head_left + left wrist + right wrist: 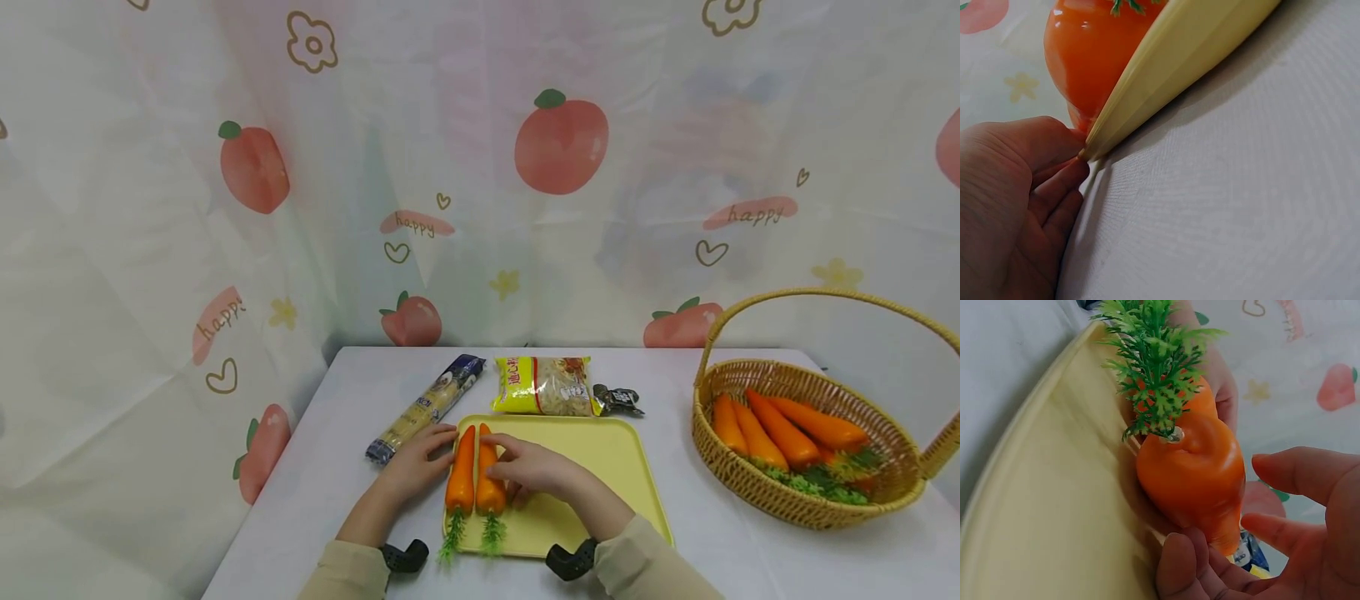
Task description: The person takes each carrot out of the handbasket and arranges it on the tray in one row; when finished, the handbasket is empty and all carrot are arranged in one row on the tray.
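Head: left carrot (460,479) and right carrot (490,483), glossy fakes, lie along the left edge of the yellow tray (577,467), leafy tops (492,535) at its near edge; likely light, stiff, slippery, best gripped round the thick middle. Left wrist: left hand (1013,184) pinches the tray's rim, unclear from overhead. Right wrist: right hand (1316,556) loose, not gripping; thumb's gap from right carrot shows only here.

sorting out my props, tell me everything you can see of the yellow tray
The tray is pale yellow and plastic-looking, rectangular with rounded corners and a low raised rim. It lies face up on the white table. Two carrots rest side by side on its left part, leafy tops toward the near edge. The left grip is at its left rim, apparently touching it; the right grip is over it, contact unclear.
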A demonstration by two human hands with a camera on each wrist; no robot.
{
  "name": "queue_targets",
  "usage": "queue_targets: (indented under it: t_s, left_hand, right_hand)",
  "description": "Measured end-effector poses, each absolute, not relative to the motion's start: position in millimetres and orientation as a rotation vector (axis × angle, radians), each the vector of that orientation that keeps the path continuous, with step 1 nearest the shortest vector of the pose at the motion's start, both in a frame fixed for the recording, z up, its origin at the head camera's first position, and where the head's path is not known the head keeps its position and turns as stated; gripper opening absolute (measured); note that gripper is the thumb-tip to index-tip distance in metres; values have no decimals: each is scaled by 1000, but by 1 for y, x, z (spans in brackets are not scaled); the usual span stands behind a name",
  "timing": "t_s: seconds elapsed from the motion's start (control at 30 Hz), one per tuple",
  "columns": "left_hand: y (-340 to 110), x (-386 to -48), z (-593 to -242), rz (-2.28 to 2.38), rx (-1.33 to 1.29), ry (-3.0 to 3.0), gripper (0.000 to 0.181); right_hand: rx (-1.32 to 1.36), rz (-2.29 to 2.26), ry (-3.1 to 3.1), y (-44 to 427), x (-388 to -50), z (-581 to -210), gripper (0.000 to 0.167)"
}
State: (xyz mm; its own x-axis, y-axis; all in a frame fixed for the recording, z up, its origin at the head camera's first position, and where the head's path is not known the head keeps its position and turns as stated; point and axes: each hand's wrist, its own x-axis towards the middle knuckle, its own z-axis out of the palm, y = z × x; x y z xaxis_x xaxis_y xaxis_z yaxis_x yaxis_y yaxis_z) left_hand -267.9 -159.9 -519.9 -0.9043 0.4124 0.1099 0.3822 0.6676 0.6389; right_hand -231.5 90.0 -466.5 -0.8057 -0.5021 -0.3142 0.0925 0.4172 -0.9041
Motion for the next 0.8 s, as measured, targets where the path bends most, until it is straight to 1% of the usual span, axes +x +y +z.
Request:
queue_targets:
  t_s: [0.23,0.43,0.6,0.8]
  left_hand:
    - [-159,-267,-519,1072,652,2822,43]
    - [-159,-268,-520,1089,640,2813,43]
    - [-159,-267,-519,1091,642,2812,44]
    - [-159,-265,-517,1083,686,2819,44]
  right_hand:
    - [-334,-1349,2242,100,-231,-464,60]
    - [-320,-1341,2320,116,-228,-449,58]
    - [-325,-1351,2353,138,-223,-430,59]
    - [-374,-1378,2369,178,-219,-408,62]
